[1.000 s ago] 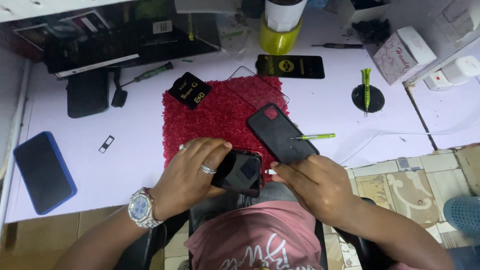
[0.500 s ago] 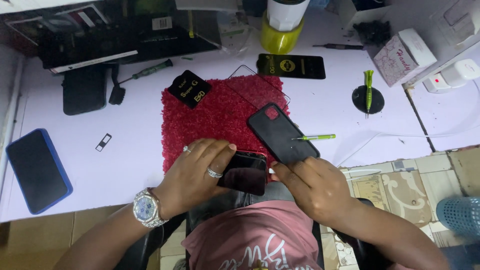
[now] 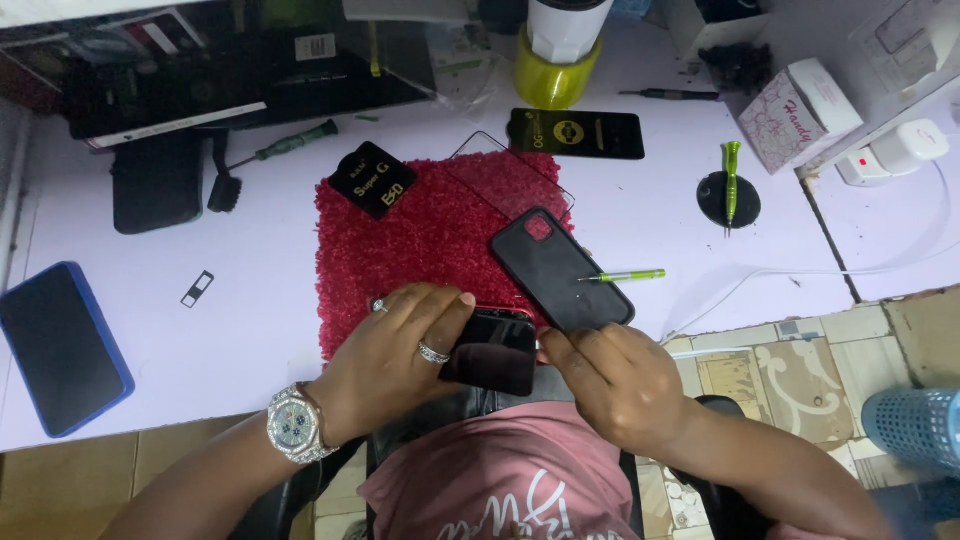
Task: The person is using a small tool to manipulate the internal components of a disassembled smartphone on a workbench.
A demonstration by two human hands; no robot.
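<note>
Black glass in both hands: a phone held over the near edge of the worktop.

The left hand [image 3: 400, 350], with a ring and a silver wristwatch [image 3: 296, 424], is curled over the dark phone [image 3: 493, 350], fingers closed around its left side; the right hand [image 3: 610, 385] pinches the phone's right edge with its fingertips. The phone sits just off the worktop's [image 3: 250, 260] near edge, above the person's lap, touching the front border of the red shaggy mat [image 3: 430, 235]. A black phone case [image 3: 560, 270] lies tilted on the mat's right corner, just beyond the right hand, with a green pen tool [image 3: 625, 275] beside it. A blue-cased phone [image 3: 60, 345] rests well apart at the worktop's left edge.
</note>
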